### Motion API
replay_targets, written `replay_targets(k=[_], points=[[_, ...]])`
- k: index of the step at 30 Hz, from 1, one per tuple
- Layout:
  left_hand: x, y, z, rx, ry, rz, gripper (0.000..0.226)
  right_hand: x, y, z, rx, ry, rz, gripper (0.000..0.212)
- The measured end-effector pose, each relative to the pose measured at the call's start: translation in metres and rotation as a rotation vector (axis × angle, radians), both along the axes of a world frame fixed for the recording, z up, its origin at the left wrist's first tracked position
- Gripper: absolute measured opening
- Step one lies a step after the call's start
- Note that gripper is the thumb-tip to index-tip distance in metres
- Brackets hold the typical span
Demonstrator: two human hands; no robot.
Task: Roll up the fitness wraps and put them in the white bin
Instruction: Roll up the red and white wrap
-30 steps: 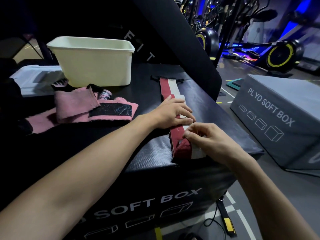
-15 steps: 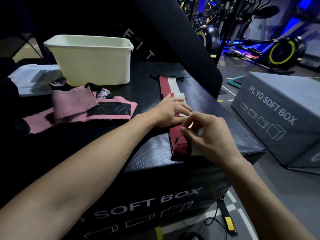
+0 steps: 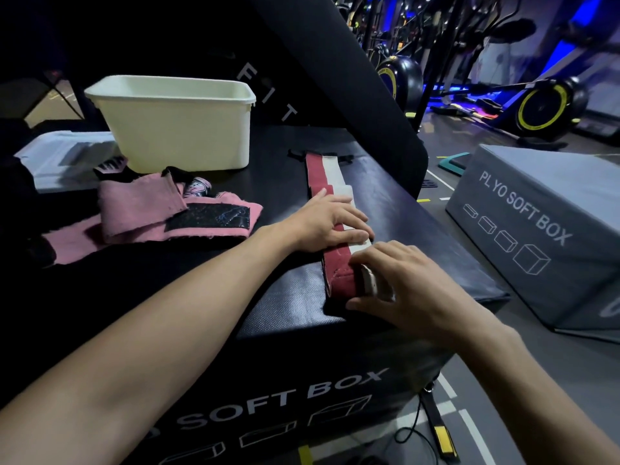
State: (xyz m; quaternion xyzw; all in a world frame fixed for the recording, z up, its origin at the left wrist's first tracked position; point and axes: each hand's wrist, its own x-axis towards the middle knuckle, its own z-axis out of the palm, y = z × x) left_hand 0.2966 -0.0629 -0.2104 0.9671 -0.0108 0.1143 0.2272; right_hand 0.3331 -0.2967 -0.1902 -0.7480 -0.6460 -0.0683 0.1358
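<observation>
Since a moment ago, the right hand (image 3: pixel 412 290) has come back down and curls its fingers round the near end of the red and white wrap (image 3: pixel 330 209). At ten o'clock sits the white bin (image 3: pixel 181 129), pink wraps (image 3: pixel 144 216) at nine. At the middle, the left hand (image 3: pixel 322 223) presses flat on the wrap on the black box (image 3: pixel 292 297).

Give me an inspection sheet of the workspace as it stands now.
Surface: black plyo soft box, top used as bench.
Job's things: red-and-white wrap flat, near end being rolled; pink wraps unrolled in a heap; white bin behind them.
Clutter: white tray at left.
Hands: left hand presses wrap flat; right hand curls round rolled end.
Cables: black cord on floor.
Surroundings: grey plyo box, exercise bikes.
</observation>
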Motion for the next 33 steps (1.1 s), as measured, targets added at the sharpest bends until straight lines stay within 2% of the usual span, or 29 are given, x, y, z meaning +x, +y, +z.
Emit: replay_targets(k=[4, 11, 16, 18, 23, 28, 33], points=[[-0.001, 0.001, 0.000, -0.027, 0.004, -0.015, 0.026, 0.001, 0.000, 0.005, -0.034, 0.093, 0.001, 0.063], [0.001, 0.001, -0.001, -0.048, 0.029, -0.028, 0.028, 0.006, 0.003, 0.006, -0.050, 0.100, 0.043, 0.065], [0.002, 0.000, 0.001, -0.024, 0.074, -0.040, 0.030, 0.009, 0.014, 0.011, -0.070, 0.291, 0.046, 0.048], [0.002, -0.001, 0.004, -0.020, 0.113, -0.033, 0.032, 0.010, 0.017, 0.011, -0.034, 0.301, 0.061, 0.044], [0.001, -0.003, 0.007, 0.166, 0.211, -0.083, 0.045, 0.001, 0.016, 0.011, 0.006, 0.280, 0.039, 0.045], [0.001, -0.006, 0.007, 0.244, 0.247, -0.051, 0.051, -0.002, 0.011, 0.018, -0.046, 0.292, 0.037, 0.030], [0.003, -0.003, 0.006, 0.283, 0.284, -0.049, 0.050, 0.003, 0.024, 0.013, -0.078, 0.324, 0.018, 0.048]])
